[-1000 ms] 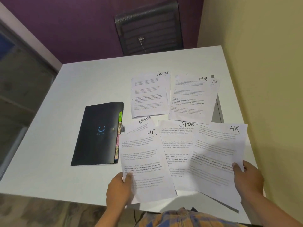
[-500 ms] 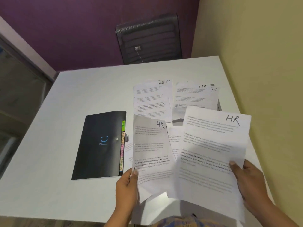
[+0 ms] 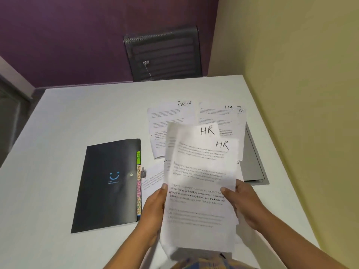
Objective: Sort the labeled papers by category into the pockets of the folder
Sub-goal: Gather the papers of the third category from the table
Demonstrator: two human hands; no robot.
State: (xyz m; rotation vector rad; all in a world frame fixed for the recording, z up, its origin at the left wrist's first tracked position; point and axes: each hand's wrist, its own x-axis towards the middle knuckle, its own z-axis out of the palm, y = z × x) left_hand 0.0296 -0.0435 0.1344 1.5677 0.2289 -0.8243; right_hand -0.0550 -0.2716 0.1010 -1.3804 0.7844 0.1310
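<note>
White HR sheets (image 3: 200, 183) overlapped, side edges pinched in fingers (image 3: 164, 186) of left hand (image 3: 153, 208) and right hand (image 3: 246, 206), likely gathering one category. Folder (image 3: 108, 183) closed at nine o'clock on bench (image 3: 77, 117).

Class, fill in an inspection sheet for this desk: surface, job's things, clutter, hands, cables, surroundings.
Surface: white table.
Job's things: black folder closed, tabs on its right edge; two HR sheets held up; two HR-topped piles beyond.
Clutter: grey binder partly under the right pile.
Hands: left hand and right hand grip the sheets' sides.
Cables: nothing seen.
Surroundings: mesh chair, purple wall, yellow wall.
</note>
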